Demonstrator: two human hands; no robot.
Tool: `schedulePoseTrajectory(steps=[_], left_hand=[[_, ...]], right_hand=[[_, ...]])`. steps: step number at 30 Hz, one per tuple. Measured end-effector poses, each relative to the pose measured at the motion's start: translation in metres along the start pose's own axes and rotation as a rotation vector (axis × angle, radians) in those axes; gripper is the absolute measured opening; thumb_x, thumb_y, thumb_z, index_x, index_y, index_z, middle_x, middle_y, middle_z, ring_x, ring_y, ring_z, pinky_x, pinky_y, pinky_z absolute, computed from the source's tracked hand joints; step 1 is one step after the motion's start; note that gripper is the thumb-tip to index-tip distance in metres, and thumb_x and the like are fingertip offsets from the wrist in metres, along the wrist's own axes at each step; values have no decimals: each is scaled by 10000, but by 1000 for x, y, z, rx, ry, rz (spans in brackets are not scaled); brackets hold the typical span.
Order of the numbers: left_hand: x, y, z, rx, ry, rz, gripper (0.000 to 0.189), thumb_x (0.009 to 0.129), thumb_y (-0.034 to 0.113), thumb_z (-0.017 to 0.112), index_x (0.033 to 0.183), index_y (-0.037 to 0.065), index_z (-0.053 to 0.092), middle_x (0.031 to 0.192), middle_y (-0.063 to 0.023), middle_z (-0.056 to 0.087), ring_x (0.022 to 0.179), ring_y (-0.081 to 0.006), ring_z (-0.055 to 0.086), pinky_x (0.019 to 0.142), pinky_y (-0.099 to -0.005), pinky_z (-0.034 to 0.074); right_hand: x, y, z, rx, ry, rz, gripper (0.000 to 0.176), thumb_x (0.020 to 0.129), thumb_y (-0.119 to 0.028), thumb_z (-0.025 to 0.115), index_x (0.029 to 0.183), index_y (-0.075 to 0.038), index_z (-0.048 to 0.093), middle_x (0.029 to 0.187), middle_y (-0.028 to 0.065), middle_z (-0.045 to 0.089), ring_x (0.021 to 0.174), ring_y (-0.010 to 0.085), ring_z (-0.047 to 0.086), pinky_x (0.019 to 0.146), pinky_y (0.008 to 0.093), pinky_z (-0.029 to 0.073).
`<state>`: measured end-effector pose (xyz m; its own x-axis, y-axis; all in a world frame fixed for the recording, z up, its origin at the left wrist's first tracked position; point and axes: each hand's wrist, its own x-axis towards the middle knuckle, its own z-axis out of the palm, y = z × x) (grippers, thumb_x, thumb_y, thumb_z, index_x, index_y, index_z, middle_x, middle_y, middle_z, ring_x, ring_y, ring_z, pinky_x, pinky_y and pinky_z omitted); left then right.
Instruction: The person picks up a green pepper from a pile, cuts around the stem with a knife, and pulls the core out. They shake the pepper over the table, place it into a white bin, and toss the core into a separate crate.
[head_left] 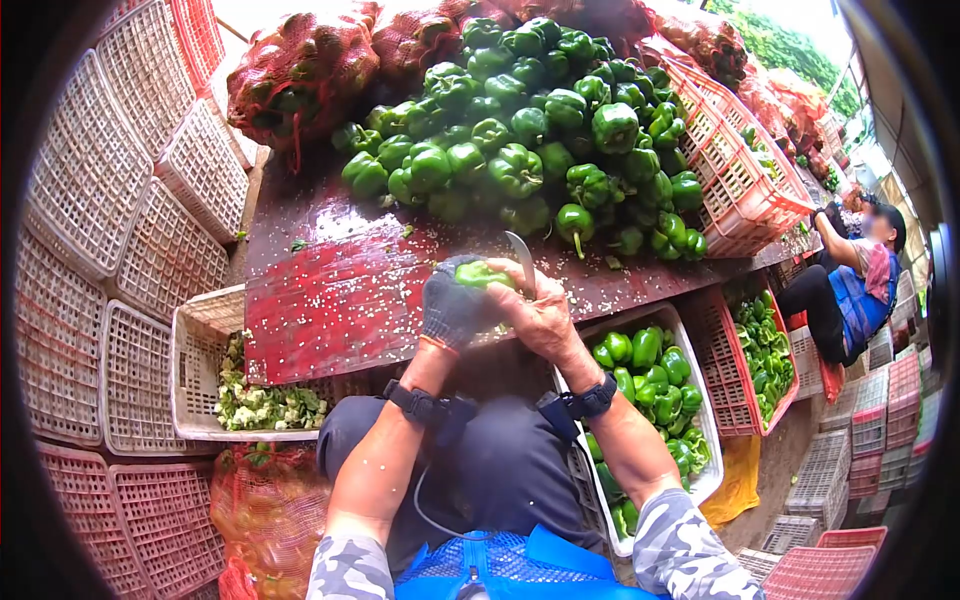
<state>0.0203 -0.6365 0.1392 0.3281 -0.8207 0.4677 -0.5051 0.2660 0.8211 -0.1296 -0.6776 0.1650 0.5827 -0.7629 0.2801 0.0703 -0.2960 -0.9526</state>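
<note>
My left hand (452, 308), in a dark grey glove, is closed around a green bell pepper (482, 275). My bare right hand (542, 318) grips a small knife with a curved blade (521, 258) pointing up and away from me. Fingers of the right hand touch the pepper, and the knife's handle is hidden in the hand. Both hands are above the near edge of a dark red table (330, 320) strewn with pale seeds. Beyond them rises a big heap of whole green bell peppers (516, 170).
A white crate (706, 425) of green peppers stands right of my knees; a crate (185, 390) of pepper cores is at left. Stacked crates (85, 160) line the left side. Red mesh sacks (300, 75) sit behind the heap. Another person (860, 275) sits at far right.
</note>
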Motion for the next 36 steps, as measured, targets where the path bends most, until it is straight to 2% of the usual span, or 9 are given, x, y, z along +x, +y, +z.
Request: schedulePoseTrajectory(steps=[8, 12, 16, 18, 20, 23, 28, 31, 36], left_hand=[[2, -25, -3, 431, -81, 304, 262, 710, 259, 764, 927, 127, 698, 840, -68, 713, 763, -289, 691, 682, -402, 559], [-2, -38, -7, 464, -205, 196, 251, 761, 223, 732, 991, 125, 715, 909, -88, 732, 814, -301, 700, 708, -392, 561], [-5, -49, -1, 261, -111, 17, 189, 822, 163, 682, 979, 60, 704, 909, -85, 734, 795, -236, 702, 736, -362, 560], [0, -54, 6, -585, 130, -82, 122, 748, 58, 671, 860, 12, 666, 759, -88, 672, 706, -237, 667, 634, -356, 539], [24, -74, -32, -70, -183, 139, 76, 698, -2, 636, 773, 7, 621, 722, -91, 641, 640, -231, 626, 583, -333, 514], [22, -45, -44, -133, -24, 179, 120, 750, -32, 587, 647, 16, 549, 645, -69, 601, 583, -174, 557, 588, -313, 475], [21, -23, -51, 132, -168, 362, 113, 797, -5, 621, 709, 65, 641, 692, -72, 642, 637, -216, 626, 647, -321, 515], [16, -42, -43, -129, -181, 224, 30, 782, 190, 704, 778, 160, 703, 765, -47, 710, 638, -250, 676, 568, -347, 518], [-8, -61, -44, 223, -201, 216, 58, 772, 229, 711, 759, 173, 715, 764, -49, 714, 648, -254, 682, 573, -361, 515]], right_hand=[[-3, -9, -9, 53, 64, 135, 273, 955, -132, 680, 1211, -38, 689, 981, 40, 736, 909, 88, 647, 832, 272, 532], [-4, 0, -8, 16, 141, 63, 270, 1007, -199, 625, 1230, -51, 666, 884, 38, 716, 573, 29, 548, 493, 206, 453], [2, 4, -3, 601, 272, 209, 360, 1035, -290, 585, 1305, -54, 563, 959, 86, 701, 504, 82, 545, 405, 218, 421], [8, 11, -12, 519, 324, 155, 374, 1037, -291, 579, 1324, -56, 542, 981, 100, 696, 586, 108, 605, 403, 216, 431], [14, 21, -35, 672, 385, 134, 361, 1017, -244, 616, 1324, -63, 558, 982, 99, 695, 778, 153, 678, 496, 235, 520], [18, 52, -46, 41, 276, 172, 347, 952, -208, 711, 1260, -55, 663, 872, 33, 688, 769, 92, 653, 600, 253, 530], [23, 65, -37, -918, 81, -54, 562, 824, -444, 793, 1246, -89, 685, 1214, 151, 669, 1095, 327, 642, 922, 401, 534], [34, 56, -35, -1007, 166, -360, 537, 833, -418, 789, 1222, -59, 691, 1230, 153, 668, 1091, 325, 644, 930, 413, 530], [41, -51, 16, -652, -312, -170, 571, 795, -180, 782, 1330, -44, 632, 1342, 200, 614, 1259, 332, 575, 1083, 421, 439]])
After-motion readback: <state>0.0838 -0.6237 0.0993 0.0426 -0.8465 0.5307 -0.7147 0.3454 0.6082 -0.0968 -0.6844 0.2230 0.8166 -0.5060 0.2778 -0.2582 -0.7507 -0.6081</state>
